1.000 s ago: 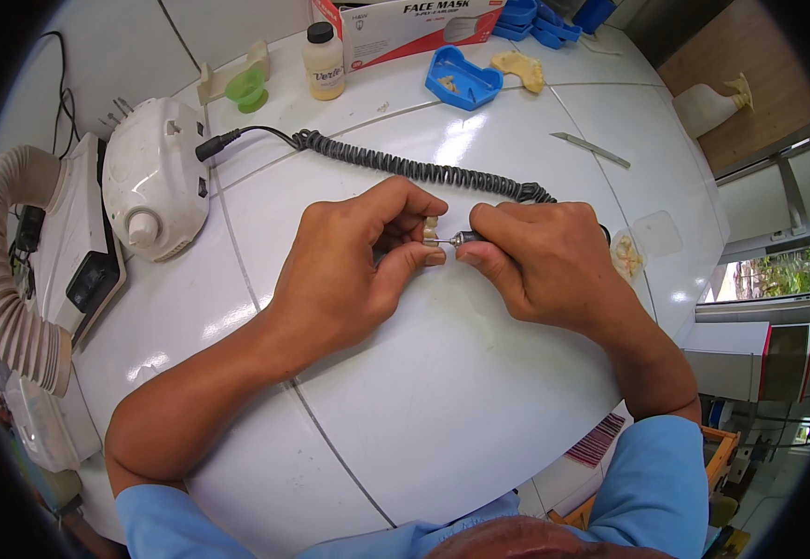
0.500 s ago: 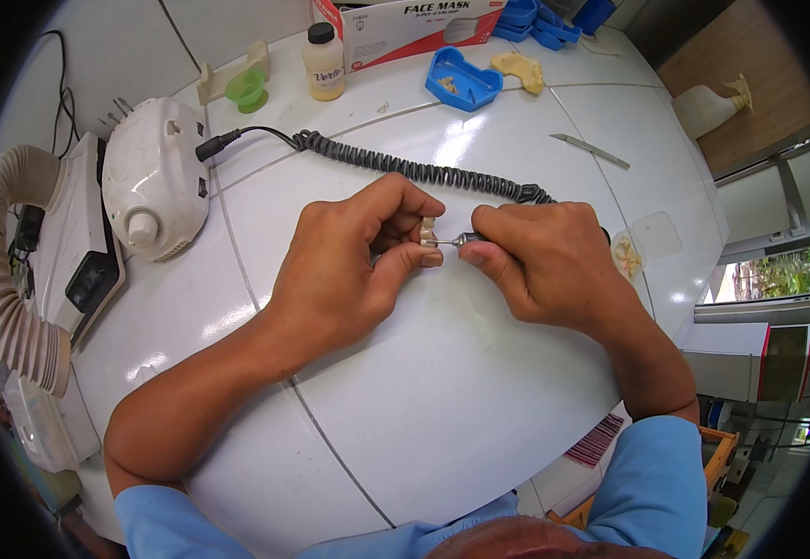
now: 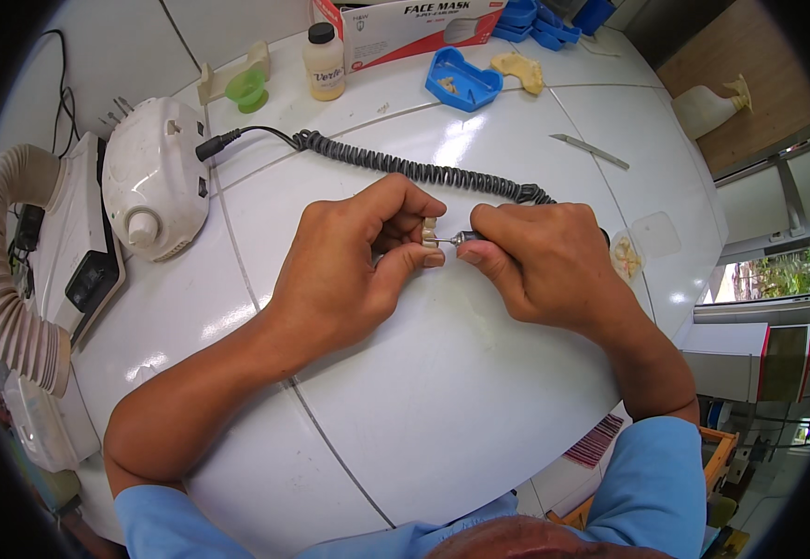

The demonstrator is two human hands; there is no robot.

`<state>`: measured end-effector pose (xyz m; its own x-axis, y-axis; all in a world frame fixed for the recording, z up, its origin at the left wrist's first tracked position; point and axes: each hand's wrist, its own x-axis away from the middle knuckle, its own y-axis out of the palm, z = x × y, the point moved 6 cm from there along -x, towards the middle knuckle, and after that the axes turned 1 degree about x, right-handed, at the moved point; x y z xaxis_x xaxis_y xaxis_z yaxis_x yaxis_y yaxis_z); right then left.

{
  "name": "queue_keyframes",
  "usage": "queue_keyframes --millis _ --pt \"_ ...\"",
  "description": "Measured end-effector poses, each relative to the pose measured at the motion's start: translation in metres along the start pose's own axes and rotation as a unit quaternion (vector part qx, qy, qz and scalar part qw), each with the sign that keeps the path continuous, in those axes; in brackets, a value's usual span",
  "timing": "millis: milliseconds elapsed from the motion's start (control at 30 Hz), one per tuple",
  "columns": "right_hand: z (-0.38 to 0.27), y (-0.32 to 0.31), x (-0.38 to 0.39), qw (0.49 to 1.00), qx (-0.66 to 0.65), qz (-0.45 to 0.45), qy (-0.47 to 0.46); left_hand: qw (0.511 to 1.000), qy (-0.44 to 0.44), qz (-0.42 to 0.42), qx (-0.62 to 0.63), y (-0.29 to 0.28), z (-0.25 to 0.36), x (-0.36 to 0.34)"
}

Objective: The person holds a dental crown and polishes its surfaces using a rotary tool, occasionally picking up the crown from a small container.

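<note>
Between the thumb and fingers of my left hand is a small cream, tooth-coloured dental piece; most of it is hidden by the fingers. My right hand is closed round a dark rotary handpiece with a metal nose. Its thin shank points left and meets the dental piece; the very tip is too small to make out. A black coiled cord runs from behind the right hand to a white control unit with a knob, at the left.
Far left stands a ribbed suction hose. At the back are a green cup, a capped bottle, a mask box, a blue tray and a yellowish cast. A knife lies right, beyond a clear container.
Both hands stay in nearly the same place, with only a very slight shift of the fingers and handpiece. The grips are unchanged.
</note>
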<state>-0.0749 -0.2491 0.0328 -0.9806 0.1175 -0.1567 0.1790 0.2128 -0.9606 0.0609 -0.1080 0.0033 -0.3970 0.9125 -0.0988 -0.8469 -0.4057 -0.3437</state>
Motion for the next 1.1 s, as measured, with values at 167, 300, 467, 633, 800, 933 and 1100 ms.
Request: queue_keyframes --millis 167,300,467,633,800,933,1100 --pt "0.0002 0.0002 0.0002 1.0 -0.002 -0.007 -0.013 1.0 0.008 -0.001 0.003 0.0008 -0.0004 -0.0002" --pt "-0.0005 -0.0005 -0.0002 1.0 0.0 -0.013 -0.01 1.0 0.011 0.0 -0.002 0.0003 0.0006 0.0003" --pt "0.0005 0.0013 0.0002 1.0 -0.001 -0.001 -0.008 1.0 0.015 0.0 0.002 -0.0003 0.0014 0.0" --pt "0.0011 0.002 0.0007 1.0 0.005 0.001 -0.006 1.0 0.012 0.0 0.007 -0.0001 0.0007 -0.0004" --pt "0.0012 0.0021 0.0005 1.0 0.008 -0.004 -0.007 1.0 0.01 -0.003 0.006 -0.0004 0.0015 -0.0003" --pt "0.001 0.0014 0.0002 1.0 0.002 0.002 -0.006 1.0 0.012 -0.004 0.005 -0.0001 0.0016 -0.0004" --pt "0.0016 0.0016 -0.0001 1.0 -0.003 0.011 -0.003 1.0 0.012 -0.005 0.002 -0.0007 0.001 -0.0002"
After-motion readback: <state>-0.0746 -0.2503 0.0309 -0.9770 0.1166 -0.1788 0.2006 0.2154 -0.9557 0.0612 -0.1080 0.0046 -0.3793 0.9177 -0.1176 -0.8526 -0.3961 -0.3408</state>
